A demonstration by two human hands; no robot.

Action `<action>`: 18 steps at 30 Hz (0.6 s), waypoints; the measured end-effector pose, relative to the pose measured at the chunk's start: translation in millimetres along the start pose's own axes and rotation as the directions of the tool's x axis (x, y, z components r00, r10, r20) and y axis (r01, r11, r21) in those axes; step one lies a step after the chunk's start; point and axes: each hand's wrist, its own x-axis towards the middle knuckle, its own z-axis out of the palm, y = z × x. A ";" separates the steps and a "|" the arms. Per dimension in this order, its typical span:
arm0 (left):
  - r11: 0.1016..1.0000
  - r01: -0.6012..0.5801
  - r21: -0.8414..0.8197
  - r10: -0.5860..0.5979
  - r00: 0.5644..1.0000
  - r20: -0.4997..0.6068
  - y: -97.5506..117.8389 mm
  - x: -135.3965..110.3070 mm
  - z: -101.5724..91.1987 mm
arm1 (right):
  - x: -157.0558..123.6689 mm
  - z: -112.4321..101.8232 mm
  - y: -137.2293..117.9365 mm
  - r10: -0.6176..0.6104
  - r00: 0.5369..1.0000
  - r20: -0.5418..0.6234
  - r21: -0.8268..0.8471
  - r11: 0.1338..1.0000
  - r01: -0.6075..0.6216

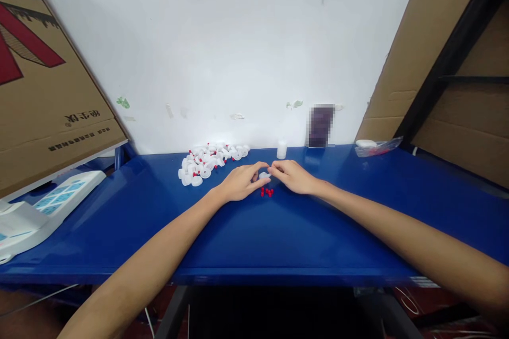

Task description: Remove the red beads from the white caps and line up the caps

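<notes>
Over the middle of the blue table (254, 243), my two hands meet fingertip to fingertip. My left hand (240, 181) is closed, its thumb and fingers around a small white plastic cap (263, 175). My right hand (295, 177) is pinched at the right side of that cap; whatever lies between its fingertips is too small to make out. Just below the hands several small red pieces (267, 192) lie in a loose group. To the left of my left hand spreads a pile of white plastic caps (204, 161), with red bits showing among them.
A white cylinder (282, 150) stands behind my right hand, near the wall. Beside it a blurred dark rectangle (321, 126) leans upright. A clear plastic bag (379, 147) lies at the back right. On the left are a white device (51, 206) and a large cardboard box (47, 79).
</notes>
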 end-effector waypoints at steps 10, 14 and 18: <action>0.956 0.246 0.157 -0.235 0.968 -0.082 -37.4 -0.4 -4.0 | 2.4 -16.0 23.7 0.076 0.974 -0.215 -0.116 0.988 -0.102; 0.895 0.355 0.270 -0.326 0.934 -0.149 -39.1 -2.6 -5.9 | -0.4 -21.3 22.3 0.092 0.976 -0.196 -0.179 0.976 -0.128; 0.764 0.465 0.448 -0.406 0.885 -0.226 -37.2 -6.3 -8.1 | -3.2 -31.2 27.7 0.111 0.979 -0.171 -0.387 0.906 -0.170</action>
